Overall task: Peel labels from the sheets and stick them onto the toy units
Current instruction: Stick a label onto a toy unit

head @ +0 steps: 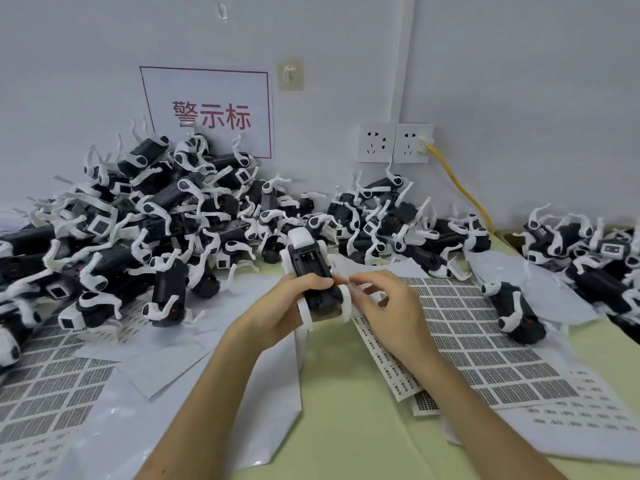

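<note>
My left hand [289, 306] grips a black and white toy unit [310, 265] belly up, above the middle of the table. My right hand [384, 306] is right beside the toy's near end, thumb and forefinger pinched together at the toy's side; whether a small label sits between them I cannot tell. A label sheet [485, 341] with rows of printed labels lies under and right of my right hand. Another label sheet [45, 386] lies at the left.
A big pile of toy units [156, 216] fills the back left, a smaller pile [398, 216] the back middle, another [588, 247] the far right. One toy [516, 310] lies on the right sheet. White backing sheets [214, 393] cover the green table [346, 393]. A yellow cable [460, 188] hangs from a wall socket.
</note>
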Motion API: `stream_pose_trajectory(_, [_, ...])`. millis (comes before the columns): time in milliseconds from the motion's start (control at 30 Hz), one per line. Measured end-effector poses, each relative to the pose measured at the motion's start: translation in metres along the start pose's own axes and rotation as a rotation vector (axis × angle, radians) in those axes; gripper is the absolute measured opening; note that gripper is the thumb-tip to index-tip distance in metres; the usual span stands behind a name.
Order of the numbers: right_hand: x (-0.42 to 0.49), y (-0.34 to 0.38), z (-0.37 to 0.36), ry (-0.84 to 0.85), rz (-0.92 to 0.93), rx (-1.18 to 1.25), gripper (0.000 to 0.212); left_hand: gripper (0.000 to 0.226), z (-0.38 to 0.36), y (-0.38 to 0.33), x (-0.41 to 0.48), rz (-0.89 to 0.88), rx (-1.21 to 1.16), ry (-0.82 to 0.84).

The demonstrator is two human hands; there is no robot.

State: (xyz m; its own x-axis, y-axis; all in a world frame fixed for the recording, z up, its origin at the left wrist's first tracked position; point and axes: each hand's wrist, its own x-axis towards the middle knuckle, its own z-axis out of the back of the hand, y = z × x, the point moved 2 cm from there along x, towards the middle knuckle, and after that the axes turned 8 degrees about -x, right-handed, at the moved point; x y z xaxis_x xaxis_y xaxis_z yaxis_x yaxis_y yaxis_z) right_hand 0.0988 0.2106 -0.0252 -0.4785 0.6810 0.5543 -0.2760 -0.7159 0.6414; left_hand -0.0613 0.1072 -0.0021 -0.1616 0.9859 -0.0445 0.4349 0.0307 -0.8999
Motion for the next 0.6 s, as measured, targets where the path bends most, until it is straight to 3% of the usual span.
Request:
stream_pose_trajectory(167, [0.0, 0.002, 0.002, -0.046, 0.013, 0.011, 0.012, 0.039, -0.003, -0.002, 0.0, -0.068, 0.008, -0.019])
stream_pose_trajectory(400, [-0.001, 0.006, 0.008, -0.108, 0.017, 0.025, 0.023, 0.026, -0.004, -0.003, -0.005, -0.122, 0.103, 0.017])
stream_pose_trajectory(600, [-0.002, 0.008, 0.012, -0.12, 0.021, 0.061, 0.015, 0.026, -0.008, 0.0, -0.006, -0.149, 0.17, 0.064])
